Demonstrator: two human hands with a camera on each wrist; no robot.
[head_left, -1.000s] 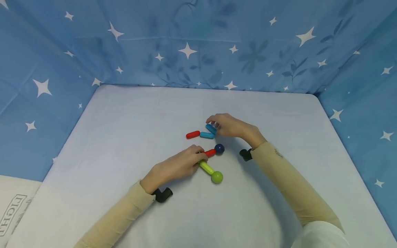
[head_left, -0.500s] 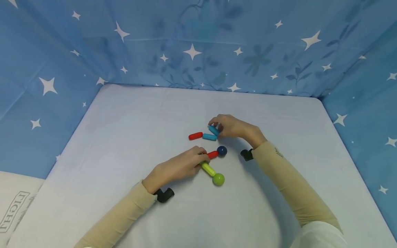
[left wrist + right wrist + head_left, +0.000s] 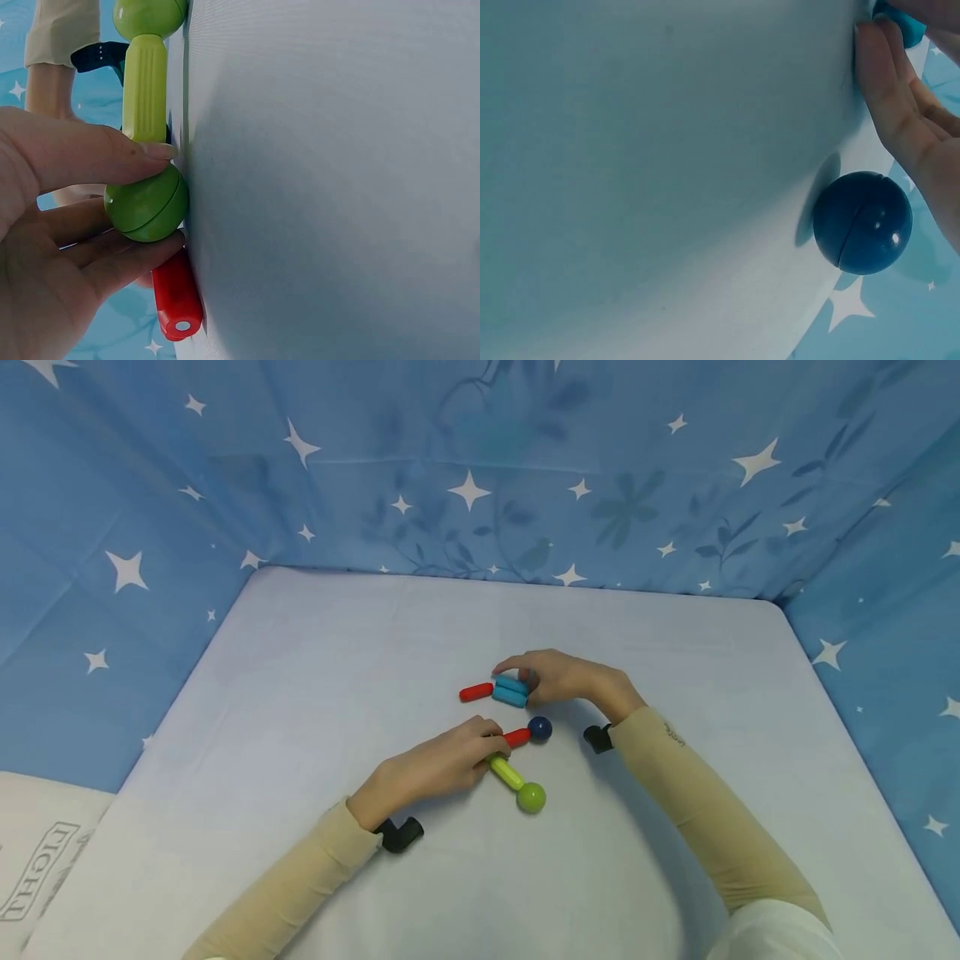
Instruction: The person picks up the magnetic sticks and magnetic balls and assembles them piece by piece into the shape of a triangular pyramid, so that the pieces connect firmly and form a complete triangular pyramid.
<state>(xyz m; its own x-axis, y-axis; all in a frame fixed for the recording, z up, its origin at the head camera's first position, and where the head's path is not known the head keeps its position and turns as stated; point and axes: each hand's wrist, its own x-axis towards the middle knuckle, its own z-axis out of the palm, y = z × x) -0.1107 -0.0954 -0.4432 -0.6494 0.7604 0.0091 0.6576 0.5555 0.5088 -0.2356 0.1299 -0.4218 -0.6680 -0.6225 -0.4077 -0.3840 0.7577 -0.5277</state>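
My left hand (image 3: pixel 442 758) pinches a green ball (image 3: pixel 150 204) between thumb and fingers. From that ball a yellow-green magnetic rod (image 3: pixel 145 86) runs to a second green ball (image 3: pixel 532 797). Partly covered by the left fingers, a red rod (image 3: pixel 517 738) reaches a dark blue ball (image 3: pixel 540 728). Farther back, my right hand (image 3: pixel 562 677) holds a blue rod (image 3: pixel 512 684) with curled fingers. This rod lies side by side with another blue rod (image 3: pixel 510 697), whose left end meets a red rod (image 3: pixel 476 692). The right wrist view shows only a bit of blue between the fingers.
All the pieces lie on a white-covered table (image 3: pixel 360 643). Blue curtains with stars (image 3: pixel 480 460) hang along its back and sides. A white printed item (image 3: pixel 45 852) lies at the left edge.
The upper blue rod has swung from a slant to lie along the other one, with the right hand lowering slightly. My left hand keeps its hold. The head view has shifted a little.
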